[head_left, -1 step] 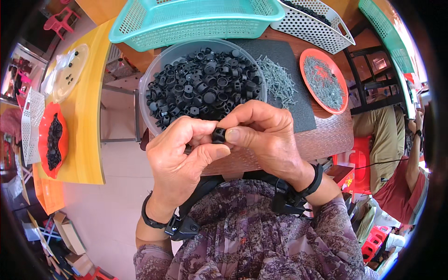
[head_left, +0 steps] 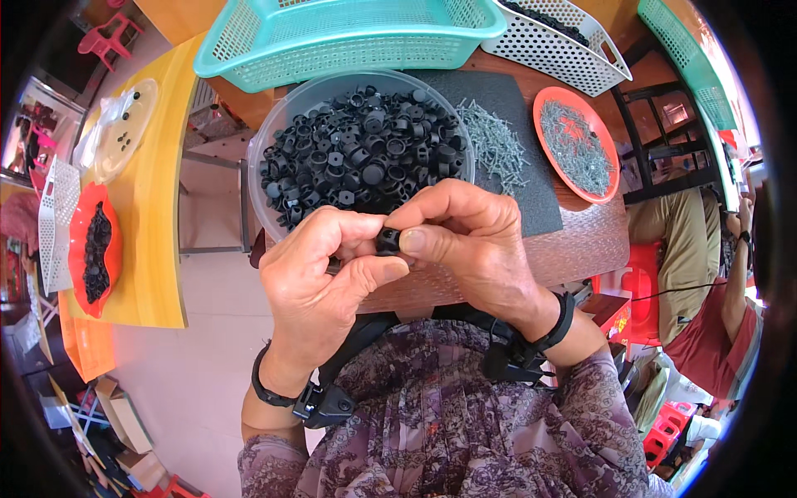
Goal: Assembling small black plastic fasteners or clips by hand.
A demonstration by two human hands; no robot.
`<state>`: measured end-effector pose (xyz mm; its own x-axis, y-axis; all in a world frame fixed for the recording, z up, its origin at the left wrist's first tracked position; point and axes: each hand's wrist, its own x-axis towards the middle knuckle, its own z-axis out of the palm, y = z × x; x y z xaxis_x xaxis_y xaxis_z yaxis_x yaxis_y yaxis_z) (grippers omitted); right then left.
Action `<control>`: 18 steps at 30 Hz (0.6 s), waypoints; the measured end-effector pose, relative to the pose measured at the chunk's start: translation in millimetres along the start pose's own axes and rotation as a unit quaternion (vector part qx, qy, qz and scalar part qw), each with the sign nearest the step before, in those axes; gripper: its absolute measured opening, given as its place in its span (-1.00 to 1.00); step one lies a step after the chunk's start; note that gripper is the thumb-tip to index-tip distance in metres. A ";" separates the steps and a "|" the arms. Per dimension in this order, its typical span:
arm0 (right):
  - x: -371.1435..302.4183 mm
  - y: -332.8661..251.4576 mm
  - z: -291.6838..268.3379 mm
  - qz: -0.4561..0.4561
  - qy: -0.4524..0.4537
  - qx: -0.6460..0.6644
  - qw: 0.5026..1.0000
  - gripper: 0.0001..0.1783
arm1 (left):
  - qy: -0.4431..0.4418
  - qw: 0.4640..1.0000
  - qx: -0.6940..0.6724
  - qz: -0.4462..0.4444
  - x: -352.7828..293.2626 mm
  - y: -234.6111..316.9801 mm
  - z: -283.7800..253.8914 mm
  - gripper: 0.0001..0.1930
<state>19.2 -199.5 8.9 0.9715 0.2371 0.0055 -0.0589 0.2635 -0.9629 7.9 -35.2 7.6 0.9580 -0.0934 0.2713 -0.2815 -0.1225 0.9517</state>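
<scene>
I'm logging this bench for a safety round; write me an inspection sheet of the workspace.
Surface: brown table, dark mat on top.
Parts in use: one black part held; plastic tub of similar parts.
Clutter: thin silver fasteners loose on the mat, more in an orange plate.
Hands: left hand and right hand both grip the black part.
Cables: thin dark cord at the right.
Surroundings: teal basket beyond the tub, yellow table at left, person at right.

the left hand (head_left: 320,270) and right hand (head_left: 473,249) meet at a small black piece (head_left: 387,241), held between fingertips near a clear tub (head_left: 255,178) heaped with similar pieces (head_left: 357,145). silvery screws (head_left: 494,145) lie on a dark mat (head_left: 540,203); more fill an orange plate (head_left: 558,94).
</scene>
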 end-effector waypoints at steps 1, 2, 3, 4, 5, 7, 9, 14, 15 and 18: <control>-0.3 0.5 1.3 -0.013 0.011 -0.007 1.000 -0.91 | 0.008 1.000 0.005 0.003 -0.4 -0.4 -0.1 -0.71; -0.1 0.8 0.6 -0.014 0.010 -0.007 1.000 -0.91 | 0.009 1.000 0.005 0.004 -0.7 -1.0 0.0 -0.71; -0.3 0.7 -1.0 -0.010 0.007 -0.013 1.000 -0.92 | 0.006 1.000 -0.004 -0.003 -0.9 -1.5 0.5 -0.71; -0.3 0.5 -2.1 -0.006 0.005 -0.020 1.000 -0.92 | 0.002 1.000 -0.014 -0.010 -0.8 -1.6 1.0 -0.71; -0.6 -0.1 -2.6 -0.006 0.004 -0.019 1.000 -0.92 | 0.003 1.000 -0.013 -0.010 -0.8 -0.3 1.2 -0.71; -0.5 -1.5 -2.8 0.030 0.005 -0.005 1.000 -0.93 | -0.010 0.999 -0.023 -0.047 0.2 3.1 1.0 -0.71; 0.5 -1.0 -4.5 0.036 0.000 0.012 0.999 -0.93 | -0.013 0.996 -0.052 -0.066 1.2 1.8 1.5 -0.71; 0.4 2.8 -6.1 0.029 0.005 0.000 1.000 -0.93 | -0.037 0.989 -0.088 -0.112 3.9 1.4 -1.2 -0.70; 0.4 3.2 -5.5 0.015 0.007 -0.006 1.000 -0.92 | -0.044 0.988 -0.102 -0.110 4.3 0.3 -1.6 -0.71; -0.8 1.5 -3.7 -0.020 0.007 -0.031 0.999 -0.91 | -0.053 0.986 -0.122 -0.103 4.1 -1.5 -2.4 -0.71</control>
<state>19.2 -202.7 6.6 0.9758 0.2145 0.0413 -0.0057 0.2141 -0.9768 12.3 -33.0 7.6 0.9785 -0.1960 0.0638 -0.0467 0.0908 0.9948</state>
